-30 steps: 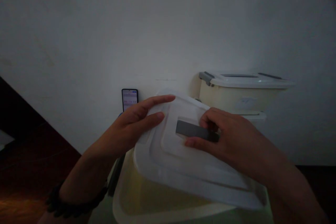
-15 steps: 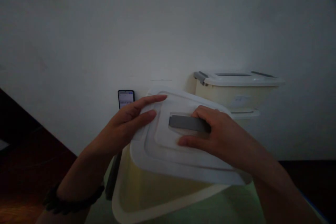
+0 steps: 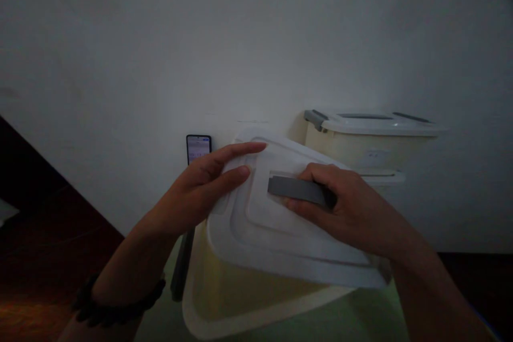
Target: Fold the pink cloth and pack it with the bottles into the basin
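Note:
A white plastic lid (image 3: 276, 230) with a grey handle (image 3: 298, 191) sits askew over a pale yellowish storage box (image 3: 224, 326), leaving a wedge of its opening showing at the front. My right hand (image 3: 344, 206) wraps round the handle, thumb on the near side. At the lid's left edge lies my left hand (image 3: 208, 184), its thumb and index finger apart on the top; the other fingers are hidden. Along the left of the box runs a dark grey side latch (image 3: 182, 267). What the box holds, if anything, cannot be seen.
A second lidded storage box (image 3: 356, 144) with grey latches stands against the wall at the right rear. A phone (image 3: 199, 148) with a lit screen leans behind my left hand. Underneath is a green surface (image 3: 320, 323). The room is dim.
The whole scene has shifted slightly right in view. My right thumb has drawn in closer to the handle. The lid stays askew, with both hands still on it.

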Motion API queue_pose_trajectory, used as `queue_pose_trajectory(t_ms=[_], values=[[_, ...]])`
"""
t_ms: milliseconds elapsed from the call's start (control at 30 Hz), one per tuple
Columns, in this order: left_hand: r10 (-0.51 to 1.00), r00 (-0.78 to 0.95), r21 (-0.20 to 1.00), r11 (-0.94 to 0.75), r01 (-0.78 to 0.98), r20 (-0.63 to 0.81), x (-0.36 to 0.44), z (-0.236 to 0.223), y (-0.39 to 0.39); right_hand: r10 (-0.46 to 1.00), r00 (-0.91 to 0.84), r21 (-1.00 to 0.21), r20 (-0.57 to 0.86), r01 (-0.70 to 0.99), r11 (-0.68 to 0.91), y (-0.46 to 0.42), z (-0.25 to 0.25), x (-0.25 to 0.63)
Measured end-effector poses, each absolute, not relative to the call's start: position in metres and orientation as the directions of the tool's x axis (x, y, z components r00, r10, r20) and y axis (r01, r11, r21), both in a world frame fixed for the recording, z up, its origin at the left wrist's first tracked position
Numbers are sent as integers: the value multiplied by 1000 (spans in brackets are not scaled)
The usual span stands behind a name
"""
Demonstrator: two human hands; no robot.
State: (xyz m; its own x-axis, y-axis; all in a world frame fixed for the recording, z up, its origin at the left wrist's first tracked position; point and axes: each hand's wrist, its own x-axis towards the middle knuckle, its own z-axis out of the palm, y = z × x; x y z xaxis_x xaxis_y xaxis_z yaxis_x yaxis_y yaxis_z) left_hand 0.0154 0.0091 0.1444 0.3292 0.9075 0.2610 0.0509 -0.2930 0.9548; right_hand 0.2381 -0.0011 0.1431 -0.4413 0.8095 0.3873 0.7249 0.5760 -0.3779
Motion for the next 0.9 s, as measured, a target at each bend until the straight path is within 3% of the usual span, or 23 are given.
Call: queue_pose_trajectory(t_ms=[100,267,433,500,567,700,767,833,900], values=[[904,338,950,-304,71,264,17,143,9,822,-445,-386,355,731,563,-4,144,236],[903,349,952,-296,83,251,20,140,10,828,-362,-378,429,760,528,-1,140,230],[887,387,956,-291,46,251,19,141,12,867,-284,-665,411,557,498,7,135,238],[880,401,956,-290,32,254,19,141,12,884,-206,-718,420,521,462,8,135,240],[880,399,956,-292,29,256,19,141,12,878,-204,-687,434,555,469,6,137,240],[896,370,959,-281,42,246,18,138,16,842,-304,-478,446,714,512,0,146,244],[902,340,952,-300,54,265,15,135,20,850,-290,-431,439,762,483,-1,150,251],[895,338,917,-362,170,291,7,132,25,867,-241,-436,436,786,438,-1,152,260],[870,426,805,-430,408,249,-2,128,30,880,-200,-445,431,802,400,0,152,267]])
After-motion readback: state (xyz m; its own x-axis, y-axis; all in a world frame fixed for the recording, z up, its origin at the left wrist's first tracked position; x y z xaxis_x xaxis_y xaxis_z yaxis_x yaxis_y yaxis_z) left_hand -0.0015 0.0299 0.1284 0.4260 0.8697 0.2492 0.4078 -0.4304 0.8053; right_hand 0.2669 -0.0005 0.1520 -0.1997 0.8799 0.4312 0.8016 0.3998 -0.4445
